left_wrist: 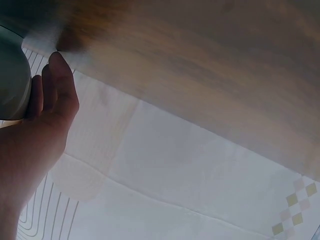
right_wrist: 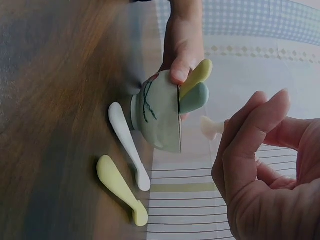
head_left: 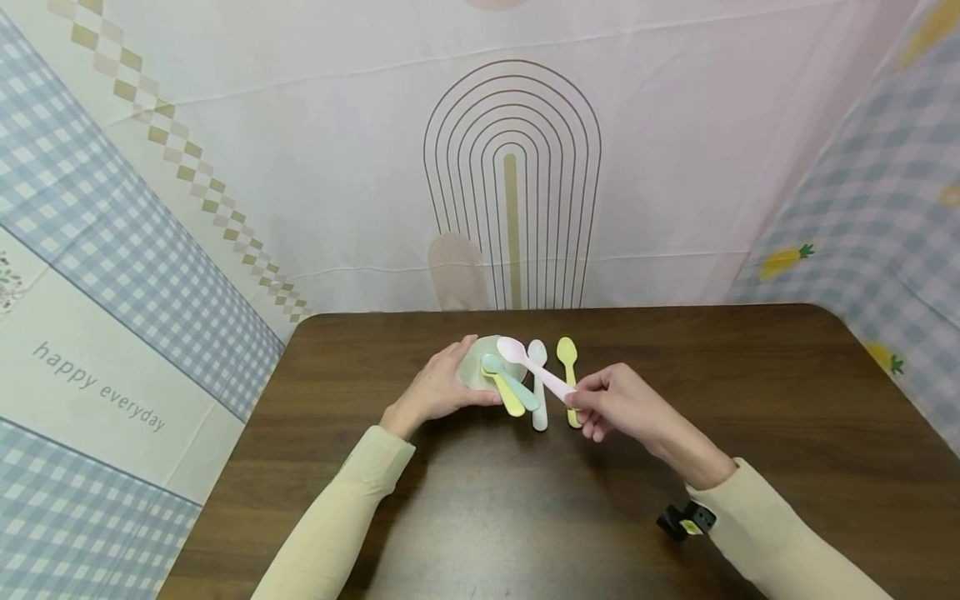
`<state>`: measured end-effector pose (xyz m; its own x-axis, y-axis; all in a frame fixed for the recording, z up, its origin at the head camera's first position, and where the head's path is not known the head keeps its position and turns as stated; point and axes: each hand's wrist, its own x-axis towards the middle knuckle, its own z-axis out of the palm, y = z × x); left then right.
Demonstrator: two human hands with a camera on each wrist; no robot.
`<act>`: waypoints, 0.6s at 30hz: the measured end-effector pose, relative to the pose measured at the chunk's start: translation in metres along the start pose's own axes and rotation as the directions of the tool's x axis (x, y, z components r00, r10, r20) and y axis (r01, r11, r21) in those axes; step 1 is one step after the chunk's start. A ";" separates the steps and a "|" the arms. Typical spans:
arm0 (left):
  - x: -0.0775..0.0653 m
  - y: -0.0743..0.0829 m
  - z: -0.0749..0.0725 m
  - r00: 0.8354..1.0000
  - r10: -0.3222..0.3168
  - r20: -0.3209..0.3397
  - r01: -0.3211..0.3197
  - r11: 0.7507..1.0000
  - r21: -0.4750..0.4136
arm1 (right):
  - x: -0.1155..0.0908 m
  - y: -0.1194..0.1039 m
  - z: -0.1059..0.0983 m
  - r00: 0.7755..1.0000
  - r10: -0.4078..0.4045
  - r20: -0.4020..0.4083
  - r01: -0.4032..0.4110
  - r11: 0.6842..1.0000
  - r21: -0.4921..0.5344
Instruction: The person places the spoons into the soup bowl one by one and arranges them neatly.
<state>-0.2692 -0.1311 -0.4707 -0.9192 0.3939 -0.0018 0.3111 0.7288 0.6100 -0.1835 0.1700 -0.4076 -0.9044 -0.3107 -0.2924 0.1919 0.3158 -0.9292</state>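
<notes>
A pale green bowl (head_left: 470, 367) stands on the table, its side painted with a dark pattern in the right wrist view. My left hand (head_left: 438, 385) grips it from the left, thumb at the near rim and fingers round the far side. Inside lean a teal spoon (head_left: 519, 391) and a yellow spoon (head_left: 513, 403), handles sticking out over the rim. My right hand (head_left: 626, 406) pinches a pink spoon (head_left: 552, 382) by the handle end; its scoop is above the bowl. Below it on the table lie a white spoon (right_wrist: 126, 137) and another yellow spoon (right_wrist: 117, 182), right of the bowl.
The dark wooden table (head_left: 480, 517) ends at the back against a hanging cloth (head_left: 360, 167) with printed arches. Checked cloth (head_left: 97, 200) hangs along the left side and also at the right. A small black device (head_left: 686, 521) sits at my right wrist.
</notes>
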 end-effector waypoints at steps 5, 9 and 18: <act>-0.001 0.003 -0.001 1.000 -0.002 0.007 0.002 1.000 0.000 | 0.008 -0.001 0.000 1.000 0.020 0.018 -0.020 1.000 0.021; -0.001 0.002 -0.001 1.000 0.006 0.008 -0.006 1.000 0.003 | 0.015 0.000 0.001 0.999 0.025 0.033 -0.026 0.999 0.031; 0.002 -0.010 0.004 0.999 0.038 -0.007 -0.038 0.999 -0.018 | 0.026 0.002 0.005 0.999 0.024 0.045 -0.025 0.999 0.021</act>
<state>-0.2739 -0.1357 -0.4800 -0.9085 0.4170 0.0268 0.3413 0.7033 0.6236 -0.2053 0.1583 -0.4181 -0.8817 -0.3428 -0.3243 0.2221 0.3048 -0.9261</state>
